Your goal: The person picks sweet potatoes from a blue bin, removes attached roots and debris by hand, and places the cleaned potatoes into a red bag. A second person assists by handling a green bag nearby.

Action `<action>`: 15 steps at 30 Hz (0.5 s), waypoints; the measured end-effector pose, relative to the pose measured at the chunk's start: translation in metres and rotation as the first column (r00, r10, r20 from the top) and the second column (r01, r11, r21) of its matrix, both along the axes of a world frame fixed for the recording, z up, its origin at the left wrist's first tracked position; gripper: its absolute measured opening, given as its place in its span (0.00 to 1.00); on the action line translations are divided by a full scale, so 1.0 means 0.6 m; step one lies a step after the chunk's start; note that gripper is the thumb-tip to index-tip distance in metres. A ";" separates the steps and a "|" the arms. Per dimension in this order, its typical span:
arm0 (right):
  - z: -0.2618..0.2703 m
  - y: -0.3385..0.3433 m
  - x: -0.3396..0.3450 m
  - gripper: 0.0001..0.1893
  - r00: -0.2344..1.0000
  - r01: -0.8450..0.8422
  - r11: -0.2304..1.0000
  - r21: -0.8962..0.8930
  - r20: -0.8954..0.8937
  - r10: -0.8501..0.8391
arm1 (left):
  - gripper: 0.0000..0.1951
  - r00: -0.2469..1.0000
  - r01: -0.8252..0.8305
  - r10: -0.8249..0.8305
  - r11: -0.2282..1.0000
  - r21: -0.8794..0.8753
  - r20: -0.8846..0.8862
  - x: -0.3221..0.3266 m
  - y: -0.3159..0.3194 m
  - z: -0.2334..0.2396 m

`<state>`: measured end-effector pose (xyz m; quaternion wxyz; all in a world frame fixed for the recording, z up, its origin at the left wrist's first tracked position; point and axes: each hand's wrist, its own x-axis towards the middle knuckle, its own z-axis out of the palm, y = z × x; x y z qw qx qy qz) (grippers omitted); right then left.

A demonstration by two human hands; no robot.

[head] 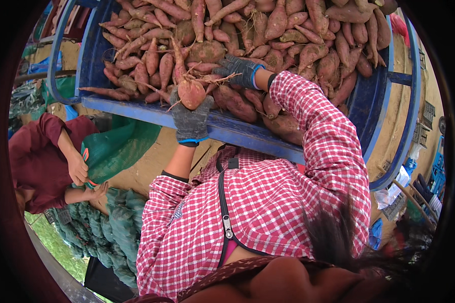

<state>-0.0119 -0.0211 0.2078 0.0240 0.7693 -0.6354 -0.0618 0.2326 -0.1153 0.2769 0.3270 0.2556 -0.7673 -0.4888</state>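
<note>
My left hand [192, 123], in a grey knit glove with a blue cuff, grips a rounded sweet potato [191, 94] over the front rim of a blue metal cart bed [246, 133]. Thin roots trail from the top of this tuber towards my other hand. My right hand [239, 72], gloved the same way, lies over the heap with its fingers apart, close to a large soil-covered sweet potato [207, 52]. No tuber shows in its grasp, though its palm is hidden. Reddish sweet potatoes [276, 22] of many sizes fill the bed.
Blue tubular rails [413, 113] bound the cart's sides. At left, a person in a maroon top [38, 155] holds a green mesh bag [117, 146]. Filled mesh sacks [121, 227] stand below. Black crates [428, 113] and a wooden pole [409, 197] lie on the right.
</note>
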 end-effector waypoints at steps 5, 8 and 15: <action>0.005 -0.033 0.005 0.28 0.890 0.290 0.903 0.317 0.258 -0.377 | 0.45 0.999 -0.014 0.013 1.000 0.009 0.032 0.001 -0.002 -0.005; 0.040 -0.054 -0.015 0.23 0.941 0.168 0.880 0.444 0.194 -0.277 | 0.45 0.999 -0.029 0.030 0.999 -0.045 0.022 0.001 -0.003 -0.007; 0.100 -0.031 -0.026 0.23 0.897 0.312 0.949 0.045 0.314 -0.310 | 0.47 0.998 -0.037 0.035 0.999 0.040 0.046 0.007 0.009 -0.008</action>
